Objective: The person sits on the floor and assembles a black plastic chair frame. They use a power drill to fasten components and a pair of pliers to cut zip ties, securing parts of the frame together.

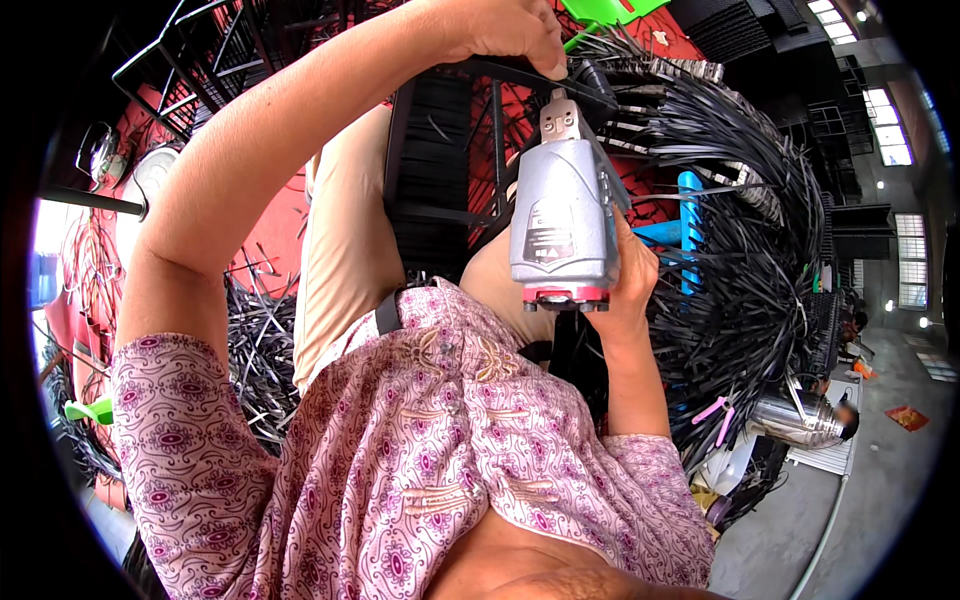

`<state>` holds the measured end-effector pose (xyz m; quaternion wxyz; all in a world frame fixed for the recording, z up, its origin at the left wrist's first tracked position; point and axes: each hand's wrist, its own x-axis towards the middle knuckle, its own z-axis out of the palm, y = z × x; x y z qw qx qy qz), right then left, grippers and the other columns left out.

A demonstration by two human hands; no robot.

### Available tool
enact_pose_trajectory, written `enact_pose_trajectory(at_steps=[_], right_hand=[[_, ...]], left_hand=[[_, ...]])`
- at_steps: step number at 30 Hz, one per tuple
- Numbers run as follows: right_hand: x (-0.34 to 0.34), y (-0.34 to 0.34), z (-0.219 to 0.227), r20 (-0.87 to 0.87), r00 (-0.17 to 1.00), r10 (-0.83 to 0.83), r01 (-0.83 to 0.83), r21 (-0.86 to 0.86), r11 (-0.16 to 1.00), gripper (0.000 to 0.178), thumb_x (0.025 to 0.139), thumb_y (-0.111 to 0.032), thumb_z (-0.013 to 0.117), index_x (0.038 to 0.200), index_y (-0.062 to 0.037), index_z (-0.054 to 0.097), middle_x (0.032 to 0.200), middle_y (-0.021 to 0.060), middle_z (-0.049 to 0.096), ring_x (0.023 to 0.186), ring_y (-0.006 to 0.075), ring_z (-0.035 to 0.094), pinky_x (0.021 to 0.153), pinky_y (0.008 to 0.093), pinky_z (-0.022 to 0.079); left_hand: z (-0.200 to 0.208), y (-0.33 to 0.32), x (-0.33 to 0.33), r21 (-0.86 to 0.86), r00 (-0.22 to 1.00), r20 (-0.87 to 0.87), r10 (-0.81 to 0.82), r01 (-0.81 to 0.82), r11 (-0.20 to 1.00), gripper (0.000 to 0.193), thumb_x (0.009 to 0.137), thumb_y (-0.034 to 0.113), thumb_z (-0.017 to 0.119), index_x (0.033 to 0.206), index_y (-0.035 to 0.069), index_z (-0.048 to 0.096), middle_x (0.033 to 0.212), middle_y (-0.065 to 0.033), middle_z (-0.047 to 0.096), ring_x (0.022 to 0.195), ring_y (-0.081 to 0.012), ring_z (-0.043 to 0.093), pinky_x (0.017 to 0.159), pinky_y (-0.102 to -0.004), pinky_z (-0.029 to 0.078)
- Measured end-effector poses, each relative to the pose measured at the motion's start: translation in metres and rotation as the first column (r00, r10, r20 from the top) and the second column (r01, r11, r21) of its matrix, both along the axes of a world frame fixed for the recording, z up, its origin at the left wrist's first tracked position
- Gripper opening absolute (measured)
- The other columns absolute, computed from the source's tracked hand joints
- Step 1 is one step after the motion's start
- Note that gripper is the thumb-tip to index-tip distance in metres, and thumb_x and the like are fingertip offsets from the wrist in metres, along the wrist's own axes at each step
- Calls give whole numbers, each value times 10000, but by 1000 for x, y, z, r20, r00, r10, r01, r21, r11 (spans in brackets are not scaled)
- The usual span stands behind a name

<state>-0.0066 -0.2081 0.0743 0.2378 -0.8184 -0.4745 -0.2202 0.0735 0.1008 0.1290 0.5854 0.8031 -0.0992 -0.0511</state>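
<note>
Right hand (625, 275) wrapped tight round a grey power stapler (562, 215), fingers closed on its body, nose pointing up and away at a black metal frame (470, 130). Left hand (505, 30) is above the tool, fingers pinched on the frame's top bar (500, 68) just past the nose, probably steadying it so the tool tip meets it. Black plastic strips (740, 200) fan out right of the tool hand; a steel flask (800, 420) sits lower right on the floor.
</note>
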Motion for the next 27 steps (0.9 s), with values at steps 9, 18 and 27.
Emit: enact_pose_trajectory(at_steps=[9,18,27], right_hand=[[0,4,2,-19,1000,8,-8,14,1000,793,736,-362,850,1273,148,566,1089,281,705,899,407,738,799,439,581],[-8,14,1,-129,991,-35,41,41,998,808,732,-343,848,1298,135,524,955,265,711,820,419,734,739,436,574],[-32,0,14,-525,851,-12,265,411,872,546,772,-75,853,1245,30,603,1165,119,700,1062,191,672,960,377,522]], left_hand=[[1,-2,3,-6,1000,-9,5,-5,1000,174,736,91,788,884,-1,786,820,-73,743,776,-182,665,783,-323,528],[-3,0,5,-49,1000,6,-12,13,999,155,745,93,775,874,8,787,824,-66,744,768,-169,663,774,-311,526],[-14,12,8,125,989,100,-113,100,987,240,862,196,721,1002,1,737,920,-18,694,874,-107,625,840,-261,483]])
